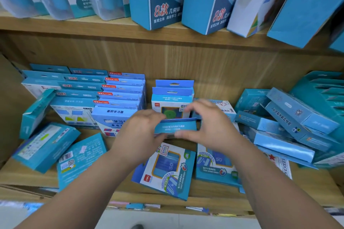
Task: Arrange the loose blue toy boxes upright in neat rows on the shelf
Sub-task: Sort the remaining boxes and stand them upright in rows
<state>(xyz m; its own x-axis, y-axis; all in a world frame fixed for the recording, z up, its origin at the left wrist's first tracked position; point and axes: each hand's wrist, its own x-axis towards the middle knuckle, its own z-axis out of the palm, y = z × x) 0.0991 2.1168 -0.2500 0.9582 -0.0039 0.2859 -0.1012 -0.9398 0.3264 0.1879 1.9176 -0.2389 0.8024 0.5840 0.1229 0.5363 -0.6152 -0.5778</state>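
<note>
Box (175, 127) held mid-frame, pinched at its ends by left hand (141, 132) and right hand (210, 126), fingers curled.
— Risk?
— Pushed too far, it could topple the upright boxes (173, 96) just behind — domino style.

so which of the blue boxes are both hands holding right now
The small blue box pinched between the left hand and right hand, just in front of the two upright hang-tab boxes; every other box sits on the shelves.
</note>
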